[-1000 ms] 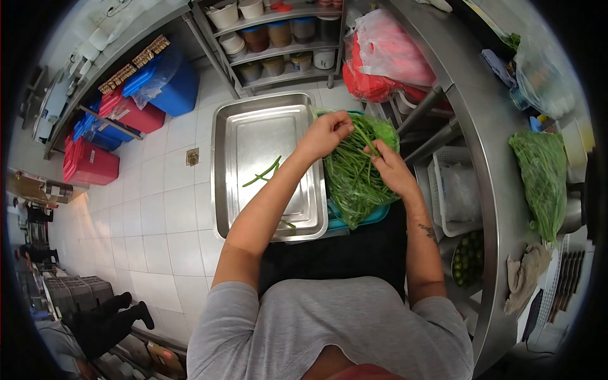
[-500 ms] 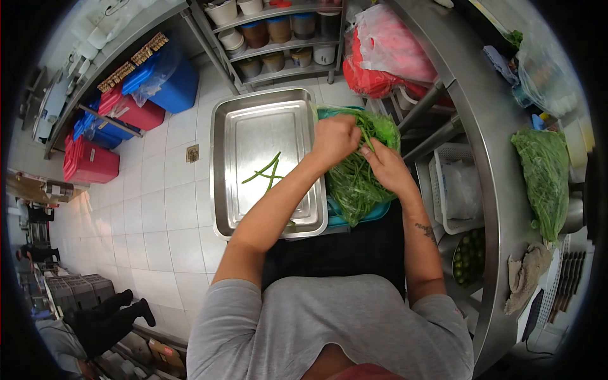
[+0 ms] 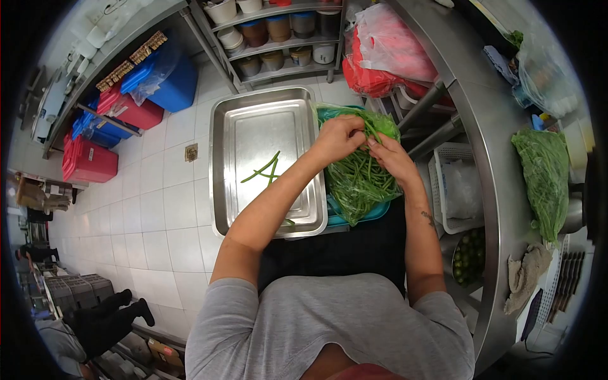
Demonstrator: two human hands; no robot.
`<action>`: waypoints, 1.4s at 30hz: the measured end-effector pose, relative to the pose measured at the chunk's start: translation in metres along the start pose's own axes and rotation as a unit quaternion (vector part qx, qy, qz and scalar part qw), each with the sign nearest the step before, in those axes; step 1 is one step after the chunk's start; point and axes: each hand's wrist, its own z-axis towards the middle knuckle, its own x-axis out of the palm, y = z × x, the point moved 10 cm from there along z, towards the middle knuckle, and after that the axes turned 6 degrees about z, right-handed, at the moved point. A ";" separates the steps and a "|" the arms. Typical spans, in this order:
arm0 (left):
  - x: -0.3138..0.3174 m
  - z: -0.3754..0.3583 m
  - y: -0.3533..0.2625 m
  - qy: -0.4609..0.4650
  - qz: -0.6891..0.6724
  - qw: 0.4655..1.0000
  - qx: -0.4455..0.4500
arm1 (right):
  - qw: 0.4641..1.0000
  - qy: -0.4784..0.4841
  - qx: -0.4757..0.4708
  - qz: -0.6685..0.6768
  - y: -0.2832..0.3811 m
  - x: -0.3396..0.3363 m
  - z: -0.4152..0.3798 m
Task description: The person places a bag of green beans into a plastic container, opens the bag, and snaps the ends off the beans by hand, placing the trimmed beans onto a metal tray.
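Observation:
Both hands are above an open clear plastic bag full of long green beans (image 3: 356,201), which rests on a teal tray (image 3: 341,220). My left hand (image 3: 340,137) is closed, fingertips pinched on green beans at the top of the bag. Close beside it, my right hand (image 3: 392,159) grips the same beans (image 3: 372,129) between thumb and fingers. To the left is a deep steel pan (image 3: 218,158) with a few loose green beans (image 3: 261,170) on its bottom and a short piece near its front edge.
A steel counter (image 3: 472,126) runs along the right, bearing another bag of greens (image 3: 541,180) and a cloth (image 3: 527,278). Beneath it is a white basket (image 3: 437,183). Shelves with tubs (image 3: 278,28) stand ahead. Blue and red bins (image 3: 136,101) line the left; a person (image 3: 104,323) is behind left.
My hands have shifted slightly down and closer together over the bag, with my left fingers rolled more toward the right hand. The beans in the pan lie as before.

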 end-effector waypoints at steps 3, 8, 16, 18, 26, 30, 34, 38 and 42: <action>-0.005 -0.001 -0.009 -0.028 0.151 0.988 0.007 | 0.998 0.009 -0.006 -0.061 0.004 0.002 0.004; -0.009 -0.008 0.076 0.034 0.063 0.969 -0.238 | 0.975 0.052 0.013 0.217 0.008 0.005 0.006; 0.033 -0.040 0.041 0.211 -0.260 0.911 -0.241 | 0.885 0.031 -0.116 0.450 0.016 -0.006 0.027; 0.037 -0.043 0.029 0.226 -0.299 0.894 -0.247 | 0.881 0.040 -0.127 0.455 0.019 -0.005 0.029; 0.050 -0.046 0.035 0.131 -0.429 0.838 -0.310 | 0.856 0.098 -0.147 0.486 0.032 0.010 0.028; 0.015 -0.030 0.025 -0.003 -0.135 0.970 -0.204 | 0.866 0.056 -0.202 0.454 0.035 0.010 0.028; 0.000 -0.028 0.023 -0.140 0.021 0.977 -0.159 | 0.862 0.015 -0.252 0.439 0.042 0.018 0.021; 0.012 -0.030 0.043 -0.009 -0.030 0.976 -0.216 | 0.832 0.002 -0.249 0.495 0.042 0.004 0.018; 0.003 -0.017 0.010 0.023 -0.063 0.991 -0.115 | 0.801 -0.012 -0.227 0.554 0.015 -0.020 0.031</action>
